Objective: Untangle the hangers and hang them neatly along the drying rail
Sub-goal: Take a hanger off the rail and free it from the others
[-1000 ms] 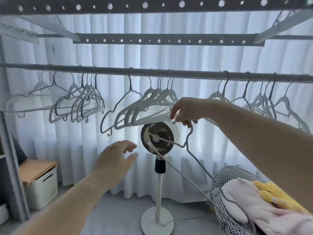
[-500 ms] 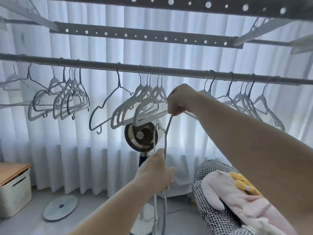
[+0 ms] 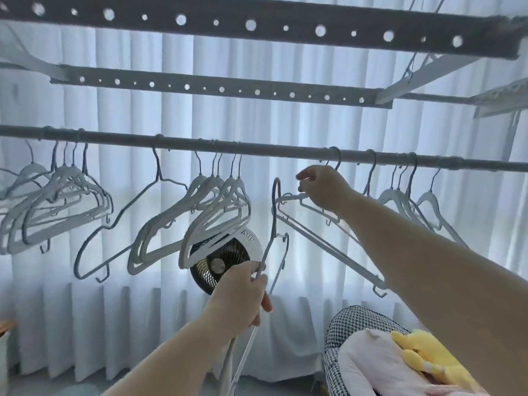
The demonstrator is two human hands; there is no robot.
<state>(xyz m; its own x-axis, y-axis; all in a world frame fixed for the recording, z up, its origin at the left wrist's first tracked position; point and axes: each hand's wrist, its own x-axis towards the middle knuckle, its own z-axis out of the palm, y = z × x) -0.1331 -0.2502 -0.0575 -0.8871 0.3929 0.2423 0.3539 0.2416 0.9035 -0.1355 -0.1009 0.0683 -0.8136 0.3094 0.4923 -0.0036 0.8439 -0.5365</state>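
so left hand (image 3: 243, 292) is low, grip clamped round a wire hanger (image 3: 271, 224) with its hook up just under the drying rail (image 3: 271, 151), right hand (image 3: 323, 190) stretched up pinching a pale hanger (image 3: 290, 198) right beside it

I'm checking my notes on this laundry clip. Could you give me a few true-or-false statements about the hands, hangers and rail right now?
1. The left hand grips a thin hanger. True.
2. Its hook is over the rail. False: it hangs free below the rail.
3. The right hand hangs idle. False: it pinches a white hanger near the rail.
4. A fan stands behind the hung hangers. True.
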